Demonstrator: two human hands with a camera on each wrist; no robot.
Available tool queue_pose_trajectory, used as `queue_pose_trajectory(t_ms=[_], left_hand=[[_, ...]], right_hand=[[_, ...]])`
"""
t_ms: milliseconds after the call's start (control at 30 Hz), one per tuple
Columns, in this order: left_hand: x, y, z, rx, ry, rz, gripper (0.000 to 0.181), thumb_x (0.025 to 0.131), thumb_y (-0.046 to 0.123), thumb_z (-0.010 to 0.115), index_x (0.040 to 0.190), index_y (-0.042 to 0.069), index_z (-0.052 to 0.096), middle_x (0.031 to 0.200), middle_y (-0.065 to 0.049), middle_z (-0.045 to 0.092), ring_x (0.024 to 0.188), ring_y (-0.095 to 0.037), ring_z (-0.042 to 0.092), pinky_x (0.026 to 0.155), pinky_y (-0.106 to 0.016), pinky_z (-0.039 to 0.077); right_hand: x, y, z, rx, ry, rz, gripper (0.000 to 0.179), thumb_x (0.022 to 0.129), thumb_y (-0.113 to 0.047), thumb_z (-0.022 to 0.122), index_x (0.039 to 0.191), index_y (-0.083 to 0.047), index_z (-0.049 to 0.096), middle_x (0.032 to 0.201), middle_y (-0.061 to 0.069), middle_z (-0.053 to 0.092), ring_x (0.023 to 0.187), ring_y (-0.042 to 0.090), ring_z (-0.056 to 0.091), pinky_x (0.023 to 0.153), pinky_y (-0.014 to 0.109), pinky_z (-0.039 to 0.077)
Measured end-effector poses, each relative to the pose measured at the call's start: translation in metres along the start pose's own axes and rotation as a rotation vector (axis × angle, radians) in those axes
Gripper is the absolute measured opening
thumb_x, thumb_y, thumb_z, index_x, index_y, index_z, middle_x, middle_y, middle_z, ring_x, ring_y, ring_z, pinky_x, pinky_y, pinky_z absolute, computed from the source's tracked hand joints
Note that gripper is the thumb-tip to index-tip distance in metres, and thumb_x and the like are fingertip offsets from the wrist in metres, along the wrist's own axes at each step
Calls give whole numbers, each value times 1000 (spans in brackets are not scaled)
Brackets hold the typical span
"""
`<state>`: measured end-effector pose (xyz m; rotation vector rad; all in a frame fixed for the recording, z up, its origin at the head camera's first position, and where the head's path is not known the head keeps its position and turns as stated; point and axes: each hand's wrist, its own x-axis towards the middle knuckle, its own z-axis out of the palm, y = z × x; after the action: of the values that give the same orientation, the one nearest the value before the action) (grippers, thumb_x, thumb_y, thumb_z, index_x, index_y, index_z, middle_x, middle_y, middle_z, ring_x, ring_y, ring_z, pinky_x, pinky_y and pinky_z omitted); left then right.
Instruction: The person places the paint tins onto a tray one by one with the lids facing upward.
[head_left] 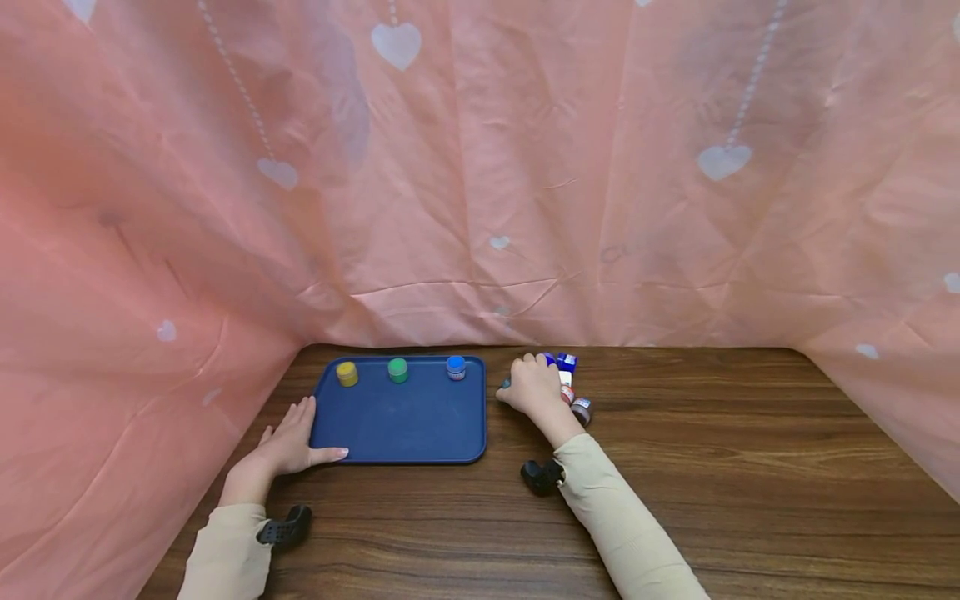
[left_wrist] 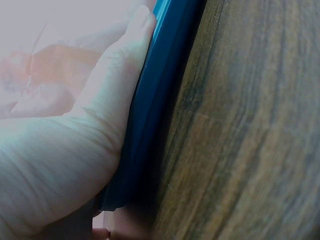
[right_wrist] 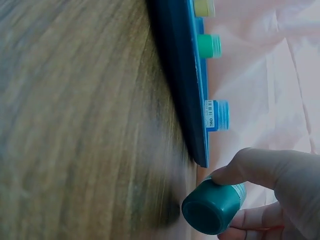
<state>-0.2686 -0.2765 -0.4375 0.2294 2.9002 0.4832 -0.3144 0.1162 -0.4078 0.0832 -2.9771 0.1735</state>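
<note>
My left hand [head_left: 288, 437] lies at the near left corner of a blue tray [head_left: 397, 425]. Its fingers stretch along the left side, and the thumb rests on the front rim. Along the tray's far side stand a yellow paint jar [head_left: 347, 374], a green paint jar [head_left: 398, 370] and a blue paint jar [head_left: 456, 367], spaced apart in a row. Right of the tray, my right hand [head_left: 535, 387] pinches a dark teal paint jar [right_wrist: 212, 205] between thumb and fingers. In the right wrist view that jar is tilted, its dark end toward the camera.
Beside the right hand, partly hidden by it, a cluster of more jars sits on the wooden table [head_left: 712, 467]. Among them are a dark blue jar [head_left: 567, 362], a red jar [head_left: 567, 393] and a dark brownish jar [head_left: 581, 410]. A pink curtain [head_left: 570, 275] hangs behind and at both sides.
</note>
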Motion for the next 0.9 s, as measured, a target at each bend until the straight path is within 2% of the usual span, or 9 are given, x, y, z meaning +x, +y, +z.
queue_pose_trajectory(t_ms=[267,467,633,767,900], left_hand=[[0,-1,0,-1,1,2,129,75,71,66,151,-12,3,158,-35,5,146,-53,5,109,-76,9],[-1,0,0,-9,1,3,129,76,71,66,151,-12,3,158,-35,5,146,-52,5,109,-75,9],[0,-1,0,-17,0,2,129,75,71,67,152,-11,2,159,-34,5,147,-52,4,109,-75,8],[0,-1,0,-19,-6,0,130,75,72,66,152,-11,1,159,-33,4,147,-51,3,110,-75,8],[-1,-1,0,-21,-8,0,129,75,71,66,152,-11,2,159,-33,4,147,-51,3,110,-74,8]], right_hand=[[1,-1,-2,26,25,-20,47,77,-45,72,101,-5,64,103,13,62,104,33,56,90,48,48],[0,-4,-8,48,8,-21,58,79,-47,71,113,-1,61,111,15,61,110,34,54,91,49,48],[-1,-6,-11,72,51,-38,61,78,-48,72,116,-1,62,111,16,62,110,34,55,88,49,49],[-2,-9,-13,95,89,-56,55,80,-47,72,112,-4,63,109,14,63,108,33,55,88,49,49],[-4,-14,-17,124,125,-79,45,80,-46,70,102,-7,62,103,11,62,103,31,55,85,47,49]])
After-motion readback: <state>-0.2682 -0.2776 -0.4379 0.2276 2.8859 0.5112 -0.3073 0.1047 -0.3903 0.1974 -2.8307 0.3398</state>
